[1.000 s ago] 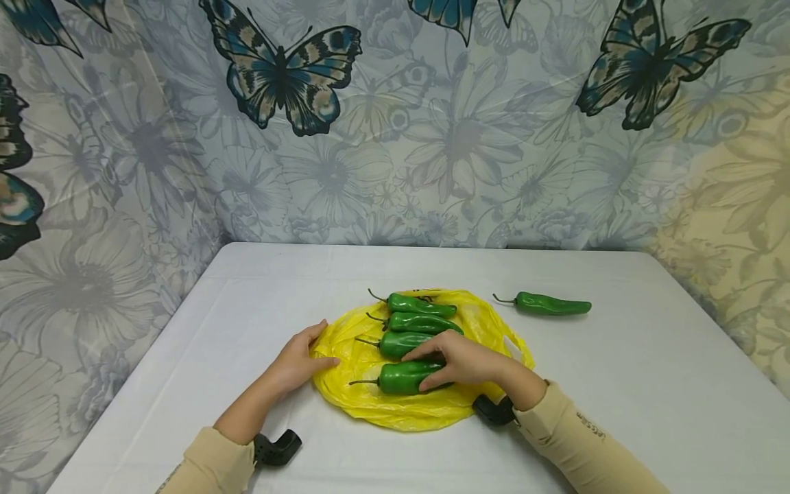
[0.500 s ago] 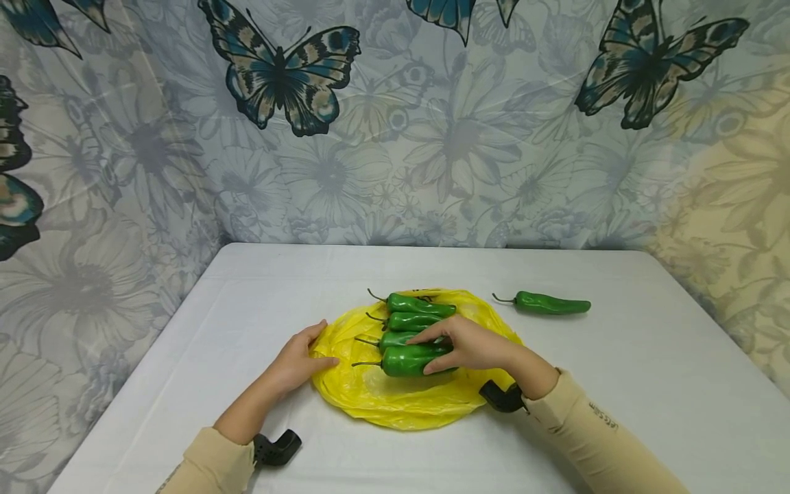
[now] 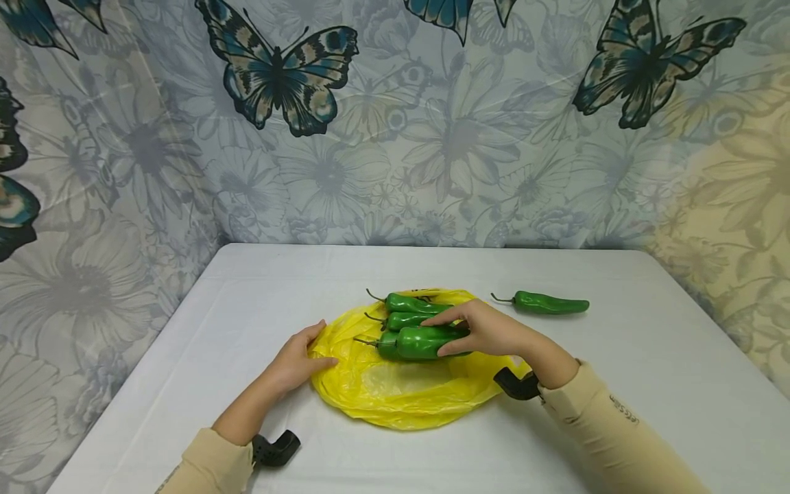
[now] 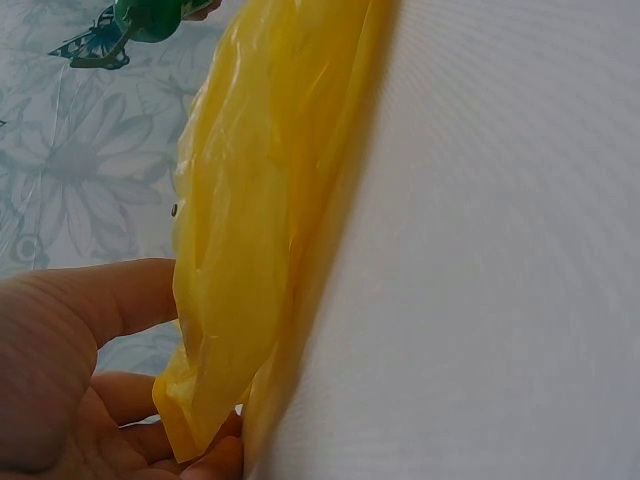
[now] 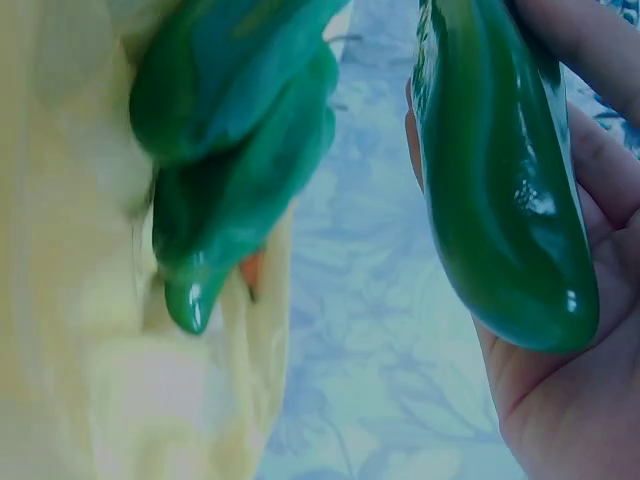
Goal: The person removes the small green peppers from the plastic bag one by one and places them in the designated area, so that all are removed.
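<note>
Butterflies (image 3: pixel 278 75) and pale flowers fill the backdrop (image 3: pixel 370 185) behind a white tabletop (image 3: pixel 284 274), with a yellowish cast towards the right. At far left comes the left sleeve (image 3: pixel 210 460), tan and turned back, with a black mount (image 3: pixel 276 449) at the wrist. Next is the left hand (image 3: pixel 299 357), its grip pinching the near-left edge of the yellow bag (image 3: pixel 358 394). Across the bag lie the back pepper (image 3: pixel 413 303), the middle pepper (image 3: pixel 404 320) and the third pepper (image 3: pixel 387 346), stems to the left. Over the third hangs the held pepper (image 3: pixel 426 343), hiding most of it; I cannot tell whether they touch. Thumb and fingers of the right hand (image 3: pixel 487 329) are clamped on it, covering the row's right-hand ends. Below is the second mount (image 3: pixel 517 383). Beyond the hand, well clear of the bag, the loose pepper (image 3: pixel 549 302) lies on the tabletop. The right sleeve (image 3: pixel 611 425) fills the near-right.
</note>
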`<state>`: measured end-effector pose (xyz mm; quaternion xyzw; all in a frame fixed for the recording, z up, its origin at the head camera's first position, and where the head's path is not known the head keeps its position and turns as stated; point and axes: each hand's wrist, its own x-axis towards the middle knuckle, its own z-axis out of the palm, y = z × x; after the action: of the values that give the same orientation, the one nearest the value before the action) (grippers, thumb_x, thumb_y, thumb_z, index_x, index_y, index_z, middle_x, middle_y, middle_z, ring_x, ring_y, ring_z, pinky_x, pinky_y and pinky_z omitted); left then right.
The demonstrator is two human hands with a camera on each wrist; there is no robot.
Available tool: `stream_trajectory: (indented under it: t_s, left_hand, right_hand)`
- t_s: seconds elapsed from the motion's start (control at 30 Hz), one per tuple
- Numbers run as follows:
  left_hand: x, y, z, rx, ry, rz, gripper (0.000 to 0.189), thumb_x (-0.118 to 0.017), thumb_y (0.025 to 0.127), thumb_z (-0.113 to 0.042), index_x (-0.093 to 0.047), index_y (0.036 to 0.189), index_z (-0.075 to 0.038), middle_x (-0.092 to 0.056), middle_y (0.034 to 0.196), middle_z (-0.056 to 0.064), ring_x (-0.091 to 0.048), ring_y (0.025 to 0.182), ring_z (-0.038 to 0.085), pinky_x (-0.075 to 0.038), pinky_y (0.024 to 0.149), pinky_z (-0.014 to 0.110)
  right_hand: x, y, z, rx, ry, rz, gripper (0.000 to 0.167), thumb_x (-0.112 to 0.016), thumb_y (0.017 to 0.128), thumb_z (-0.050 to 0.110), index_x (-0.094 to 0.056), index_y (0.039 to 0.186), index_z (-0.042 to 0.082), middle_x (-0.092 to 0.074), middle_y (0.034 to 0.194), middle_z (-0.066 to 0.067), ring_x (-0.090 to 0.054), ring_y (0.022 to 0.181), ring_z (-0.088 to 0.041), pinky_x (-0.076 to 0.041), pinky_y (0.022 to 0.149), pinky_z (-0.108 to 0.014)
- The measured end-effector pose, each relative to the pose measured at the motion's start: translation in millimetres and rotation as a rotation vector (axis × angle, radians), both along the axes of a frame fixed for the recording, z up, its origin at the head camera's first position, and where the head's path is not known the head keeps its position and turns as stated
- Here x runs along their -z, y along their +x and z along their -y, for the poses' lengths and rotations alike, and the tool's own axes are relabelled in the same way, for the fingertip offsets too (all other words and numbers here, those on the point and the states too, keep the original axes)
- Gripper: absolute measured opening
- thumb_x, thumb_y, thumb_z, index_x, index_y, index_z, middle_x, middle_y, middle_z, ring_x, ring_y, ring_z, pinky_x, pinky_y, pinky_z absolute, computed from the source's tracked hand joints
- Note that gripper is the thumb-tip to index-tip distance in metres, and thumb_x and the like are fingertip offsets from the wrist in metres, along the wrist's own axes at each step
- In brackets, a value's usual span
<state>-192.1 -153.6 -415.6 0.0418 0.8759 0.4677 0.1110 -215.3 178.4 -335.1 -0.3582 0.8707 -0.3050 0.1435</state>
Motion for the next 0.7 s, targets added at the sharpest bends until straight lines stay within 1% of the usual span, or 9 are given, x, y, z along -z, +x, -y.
stream_trajectory:
  t_s: [0.03,0.1,0.23,0.27,0.37,0.47,0.7]
  left_hand:
    - [-0.4,0.3,-0.1,-0.001,0.001,0.001,0.076,-0.068,0.083,-0.014,-0.027,0.145,0.001,-0.026,0.152,0.017,-0.020,0.141,0.035,-0.020,0.114,0.050]
    - [-0.8,0.8,0.0,0.000,0.003,0.001,0.075,-0.068,0.083,-0.014,-0.027,0.145,0.001,-0.027,0.152,0.017,-0.020,0.141,0.034,-0.020,0.115,0.050]
    - [-3.0,2.1,-0.1,0.001,0.007,0.001,0.075,-0.068,0.084,-0.014,-0.027,0.145,0.001,-0.027,0.151,0.018,-0.021,0.141,0.035,-0.019,0.115,0.050]
    - [-3.4,2.4,0.2,0.002,0.004,0.000,0.075,-0.068,0.084,-0.014,-0.027,0.145,0.002,-0.027,0.151,0.018,-0.021,0.141,0.035,-0.019,0.114,0.051]
    - [-5.2,3.5,0.0,-0.001,0.001,0.004,0.075,-0.068,0.084,-0.015,-0.027,0.145,0.002,-0.028,0.151,0.018,-0.021,0.141,0.036,-0.019,0.114,0.051]
    - [-5.8,4.0,-0.6,-0.003,-0.005,0.007,0.075,-0.068,0.084,-0.015,-0.028,0.145,0.001,-0.028,0.151,0.018,-0.021,0.141,0.036,-0.020,0.114,0.051]
    - [-5.1,3.1,-1.4,-0.004,-0.001,0.005,0.075,-0.068,0.084,-0.014,-0.027,0.145,0.001,-0.028,0.151,0.018,-0.021,0.141,0.035,-0.020,0.114,0.051]
  right_hand:
    - [-0.8,-0.8,-2,0.011,0.001,0.007,0.046,-0.073,0.079,0.031,-0.063,0.122,0.018,-0.065,0.120,-0.005,-0.043,0.067,-0.008,-0.038,0.056,-0.023]
    - [-2.0,-2.3,-8,0.030,0.002,0.010,0.047,-0.072,0.079,0.031,-0.062,0.123,0.018,-0.064,0.121,-0.007,-0.042,0.067,-0.008,-0.038,0.056,-0.023]
    - [-4.5,-4.6,-16,0.060,0.008,0.007,0.047,-0.071,0.080,0.030,-0.061,0.125,0.017,-0.062,0.125,-0.008,-0.052,0.081,-0.013,-0.042,0.062,-0.025]
    - [-4.8,-5.2,-17,0.067,0.013,0.003,0.047,-0.071,0.081,0.030,-0.061,0.125,0.017,-0.061,0.125,-0.008,-0.055,0.090,-0.014,-0.044,0.065,-0.025]
    - [-4.8,-7.2,-23,0.081,0.012,-0.015,0.047,-0.071,0.081,0.028,-0.061,0.125,0.015,-0.062,0.125,-0.009,-0.060,0.102,-0.020,-0.050,0.073,-0.024]
    - [-4.7,-8.9,-29,0.090,0.000,-0.042,0.046,-0.071,0.081,0.027,-0.061,0.124,0.012,-0.062,0.124,-0.011,-0.061,0.107,-0.024,-0.053,0.079,-0.026]
    - [-7.2,-10.6,-45,0.132,-0.012,-0.054,0.046,-0.072,0.080,0.024,-0.062,0.123,0.011,-0.063,0.122,-0.011,-0.063,0.102,-0.021,-0.054,0.079,-0.024]
